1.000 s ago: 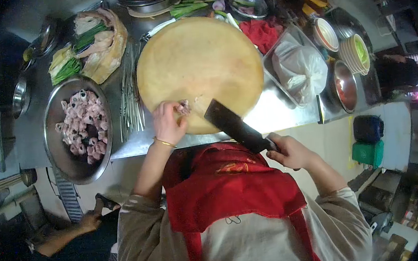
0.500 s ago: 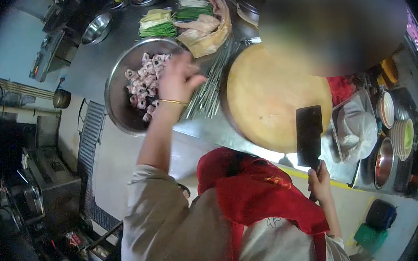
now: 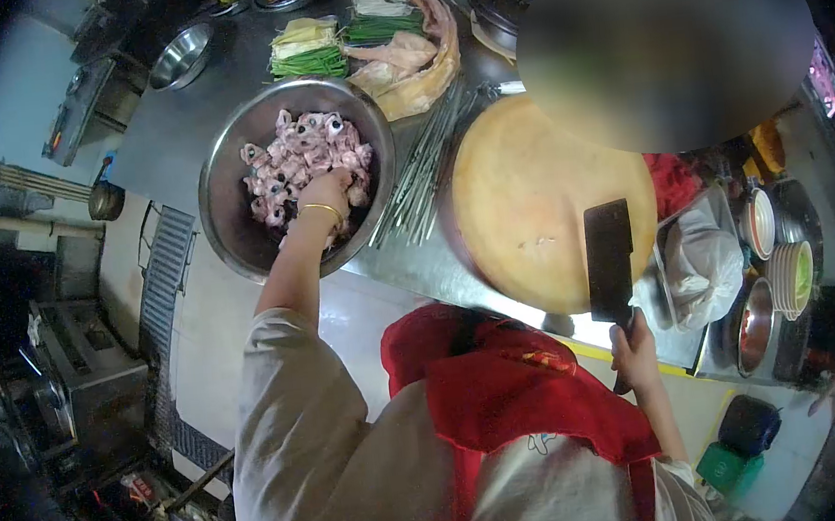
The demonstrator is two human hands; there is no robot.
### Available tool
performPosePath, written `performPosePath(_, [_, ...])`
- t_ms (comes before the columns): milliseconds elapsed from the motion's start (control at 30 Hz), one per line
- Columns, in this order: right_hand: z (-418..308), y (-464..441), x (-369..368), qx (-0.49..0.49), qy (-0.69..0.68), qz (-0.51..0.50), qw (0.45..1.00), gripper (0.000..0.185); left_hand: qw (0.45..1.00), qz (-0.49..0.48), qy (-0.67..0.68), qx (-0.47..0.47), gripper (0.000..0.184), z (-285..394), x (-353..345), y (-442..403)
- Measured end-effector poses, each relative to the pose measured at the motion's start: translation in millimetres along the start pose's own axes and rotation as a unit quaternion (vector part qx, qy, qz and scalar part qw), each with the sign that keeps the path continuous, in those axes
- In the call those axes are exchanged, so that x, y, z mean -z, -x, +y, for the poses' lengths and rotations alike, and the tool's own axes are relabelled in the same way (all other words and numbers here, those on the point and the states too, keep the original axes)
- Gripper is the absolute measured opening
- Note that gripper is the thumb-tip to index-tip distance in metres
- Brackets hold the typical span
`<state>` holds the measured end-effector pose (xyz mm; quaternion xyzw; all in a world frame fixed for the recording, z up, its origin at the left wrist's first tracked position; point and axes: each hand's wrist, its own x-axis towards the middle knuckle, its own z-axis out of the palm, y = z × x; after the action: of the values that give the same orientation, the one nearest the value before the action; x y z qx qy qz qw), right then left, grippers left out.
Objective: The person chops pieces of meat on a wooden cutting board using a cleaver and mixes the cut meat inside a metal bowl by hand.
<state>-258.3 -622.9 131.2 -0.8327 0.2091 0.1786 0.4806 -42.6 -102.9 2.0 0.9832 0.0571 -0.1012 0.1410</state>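
My left hand [image 3: 327, 195] reaches down into a large steel bowl [image 3: 223, 219] on the left, among several pinkish-white meat chunks with dark centres [image 3: 287, 153]. Its fingers are hidden in the pieces. In my right hand [image 3: 634, 352] is the handle of a dark, broad-bladed cleaver [image 3: 609, 257]. The blade lies over the right front part of a round wooden chopping board [image 3: 520, 180]. A few small scraps [image 3: 536, 242] rest on the board.
Thin metal skewers [image 3: 425, 164] lie between bowl and board. Behind are greens [image 3: 308, 62] and a large pale meat piece [image 3: 430, 76]. At right are a bagged tray [image 3: 701, 263], stacked bowls [image 3: 791, 280] and a red cloth [image 3: 669, 183].
The view has turned left. My left hand has gone from the board to the bowl and down into the pieces; the scrap near its fingers has left the board. My right hand keeps the cleaver.
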Motion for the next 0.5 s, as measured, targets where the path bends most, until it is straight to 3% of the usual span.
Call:
performPosePath(100, [1, -2, -2, 0.001, 0.011, 0.009, 1.0, 0.023, 0.973, 0.069, 0.193, -0.107, 0.036, -30, -14, -6])
performPosePath(167, [8, -1, -3, 0.004, 0.016, 0.019, 1.0, 0.023, 0.931, 0.09, 0.346, -0.074, 0.038, -33, 1, 1])
performPosePath(233, [14, -2, -3, 0.02, 0.02, 0.027, 0.999, 0.024, 0.941, 0.136, 0.307, -0.052, 0.04, -25, 20, 12])
performPosePath(300, [10, 0, -5, 0.024, 0.0, 0.025, 0.999, 0.024, 0.975, 0.209, 0.068, -0.044, 0.043, -12, 38, 23])
performPosePath(333, [8, 0, -5, 0.026, -0.01, 0.024, 0.999, 0.025, 0.975, 0.159, 0.15, -0.048, 0.044, -9, 29, 24])
performPosePath(433, [5, 0, -3, 0.02, -0.022, 0.015, 0.999, 0.023, 0.984, 0.027, -0.059, -0.164, 0.043, 15, 18, 32])
performPosePath(500, [7, -1, -3, 0.017, -0.021, 0.018, 0.999, 0.023, 0.989, 0.038, -0.061, -0.129, 0.042, 10, -9, 15])
